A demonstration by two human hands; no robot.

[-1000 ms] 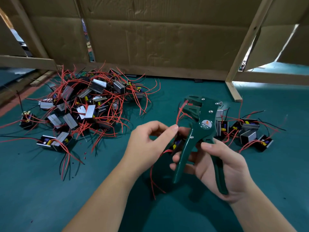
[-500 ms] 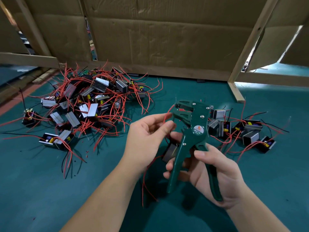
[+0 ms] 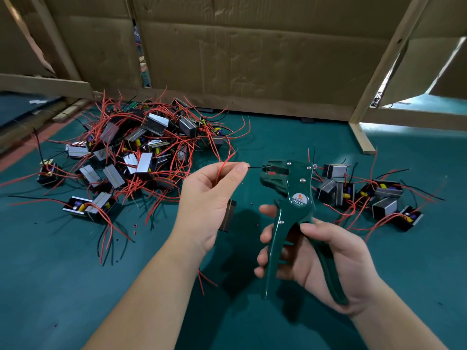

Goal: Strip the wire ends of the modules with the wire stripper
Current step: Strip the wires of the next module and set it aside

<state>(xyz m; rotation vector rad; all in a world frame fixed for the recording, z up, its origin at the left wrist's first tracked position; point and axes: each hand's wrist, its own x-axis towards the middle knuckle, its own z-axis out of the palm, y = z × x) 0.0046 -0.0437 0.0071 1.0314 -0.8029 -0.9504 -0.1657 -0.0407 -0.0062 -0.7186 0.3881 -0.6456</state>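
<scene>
**Wire end held at the stripper's head**

The green table (image 3: 75,299) was backed by cardboard panels (image 3: 252,59). A large heap of modules (image 3: 141,157) with red leads was spread toward its far left corner. A smaller group (image 3: 366,193) lay nearer the right edge. Above the near middle, the wire stripper (image 3: 299,198) was gripped upright by the right hand (image 3: 328,263), fingers curled round both handles. A red wire (image 3: 222,168) was pinched by the left hand (image 3: 209,200), its dark end reaching into the stripper's head.

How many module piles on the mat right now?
2. A large pile at the far left, and a smaller pile to the right of the wire stripper. One loose module shows beside the left hand, partly hidden; more may be buried.
</scene>
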